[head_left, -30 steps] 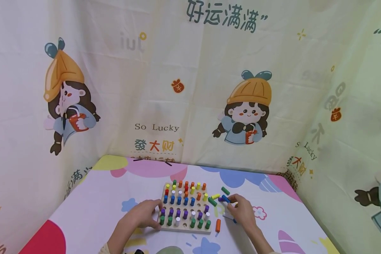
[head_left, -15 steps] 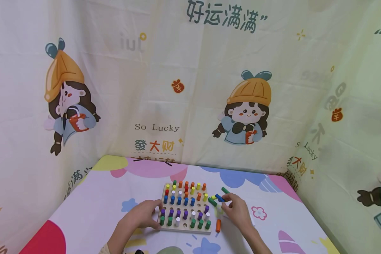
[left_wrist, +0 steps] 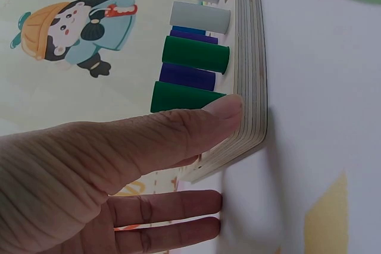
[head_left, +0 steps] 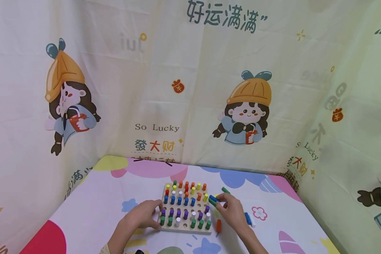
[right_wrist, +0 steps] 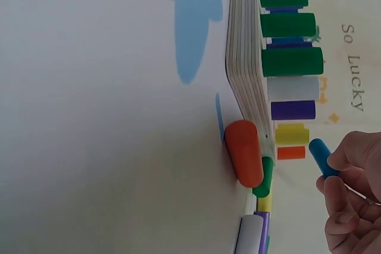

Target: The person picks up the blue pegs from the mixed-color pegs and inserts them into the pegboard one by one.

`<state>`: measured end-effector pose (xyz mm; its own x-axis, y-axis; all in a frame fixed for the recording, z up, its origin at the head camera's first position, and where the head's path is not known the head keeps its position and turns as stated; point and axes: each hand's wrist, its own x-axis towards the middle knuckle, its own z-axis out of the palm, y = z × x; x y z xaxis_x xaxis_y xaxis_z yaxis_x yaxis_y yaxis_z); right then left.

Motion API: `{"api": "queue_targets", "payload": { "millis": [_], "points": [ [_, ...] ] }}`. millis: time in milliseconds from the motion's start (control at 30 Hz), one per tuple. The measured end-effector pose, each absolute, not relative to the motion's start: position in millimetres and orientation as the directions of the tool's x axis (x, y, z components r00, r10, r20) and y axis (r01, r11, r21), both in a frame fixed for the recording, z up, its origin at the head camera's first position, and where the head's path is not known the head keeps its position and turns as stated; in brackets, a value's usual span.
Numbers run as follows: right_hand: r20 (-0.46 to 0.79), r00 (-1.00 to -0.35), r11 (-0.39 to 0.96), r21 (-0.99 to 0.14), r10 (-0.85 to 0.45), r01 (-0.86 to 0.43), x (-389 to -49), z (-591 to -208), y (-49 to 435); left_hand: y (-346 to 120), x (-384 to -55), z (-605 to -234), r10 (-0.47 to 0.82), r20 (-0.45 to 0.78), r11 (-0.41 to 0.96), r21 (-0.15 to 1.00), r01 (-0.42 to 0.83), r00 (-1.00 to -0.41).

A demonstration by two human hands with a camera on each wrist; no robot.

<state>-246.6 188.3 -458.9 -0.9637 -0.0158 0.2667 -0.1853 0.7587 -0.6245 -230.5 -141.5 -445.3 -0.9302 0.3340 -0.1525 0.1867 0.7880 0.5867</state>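
A wooden pegboard (head_left: 193, 231) stands on the table, filled with upright pegs in green, purple, white, blue, red, orange and yellow. Several holes show bare, mostly on its right half. My left hand (head_left: 142, 213) holds the board's left side; in the left wrist view the thumb (left_wrist: 223, 111) lies on the corner beside a green peg (left_wrist: 184, 96). My right hand (head_left: 233, 208) pinches a blue peg (right_wrist: 320, 154) between thumb and fingers, just right of the board. In the head view the held peg overlaps a loose green peg (head_left: 212, 203).
Loose pegs lie right of the board: an orange peg (head_left: 219, 225) near its front corner, a green peg (head_left: 226, 190) farther back. A blue peg (head_left: 247, 218) and a white peg (head_left: 252, 221) lie beside my right wrist. A printed curtain (head_left: 196, 151) hangs behind the table.
My right hand has moved left toward the board with the blue peg, uncovering the blue and white pegs by the wrist. My left hand stays on the board.
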Motion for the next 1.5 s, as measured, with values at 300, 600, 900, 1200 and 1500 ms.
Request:
{"api": "queue_targets", "payload": {
  "millis": [300,600,900,1200,1500],
  "points": [
    [0.297,-0.954,0.753,-0.618,-0.039,-0.223,-245.9,-457.9,177.2,-142.3,-231.1,-444.7,0.344,-0.146,0.784,0.588,0.198,-0.928],
    [0.250,-0.966,0.749,-0.629,-0.059,-0.208,-249.3,-459.4,168.0,-141.8,-230.7,-444.6,0.333,-0.138,0.793,0.576,0.198,-0.933],
    [0.215,-0.968,0.731,-0.639,-0.130,-0.240,-253.3,-461.5,163.0,-140.3,-230.2,-444.0,0.321,-0.152,0.796,0.579,0.179,-0.935],
    [0.205,-0.967,0.743,-0.621,-0.153,-0.250,-256.9,-458.9,158.0,-140.7,-229.6,-444.3,0.321,-0.156,0.795,0.581,0.177,-0.934],
    [0.180,-0.966,0.755,-0.603,-0.188,-0.259,-259.5,-457.0,152.4,-142.1,-229.3,-445.5,0.330,-0.144,0.787,0.588,0.187,-0.933]
  ]
}}
